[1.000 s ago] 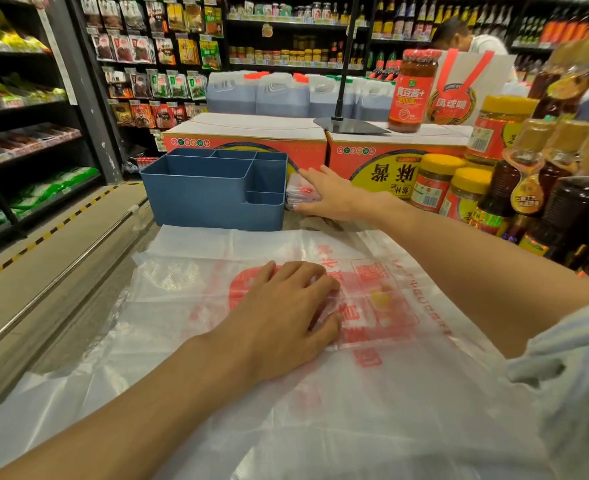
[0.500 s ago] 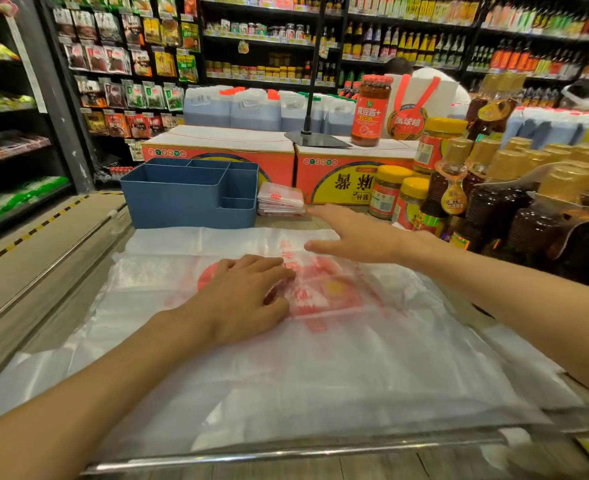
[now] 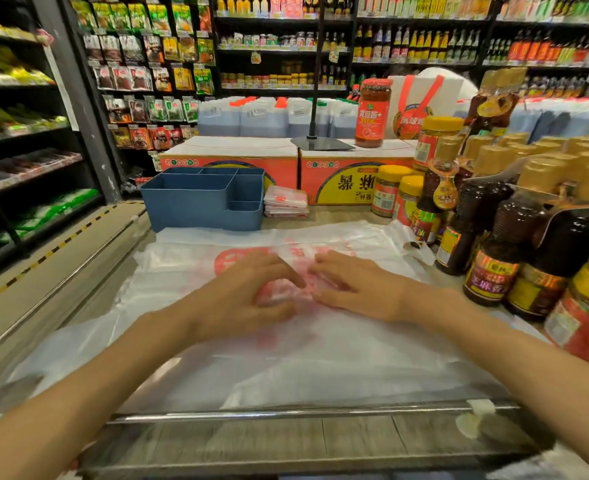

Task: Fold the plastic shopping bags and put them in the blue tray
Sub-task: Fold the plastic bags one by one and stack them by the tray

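We have both hands on the top plastic bag [image 3: 321, 341], which lies flat on a spread of more bags across the counter [image 3: 286, 441]. Our left hand [image 3: 248, 299] has its fingers curled, pinching up a bunch of the red-printed film; our right hand [image 3: 359, 289] lies just beside it with fingers loosely bent on the same patch, and the blur keeps us from telling whether it grips. The film looks thin, limp and slippery, likely to slide on the sheets beneath, so we judge the edges or handles the better places to take hold. The blue tray [image 3: 185, 206] stands at the far end; none of its compartments shows a bag. A small stack of folded bags [image 3: 286, 202] sits just beside it, outside.
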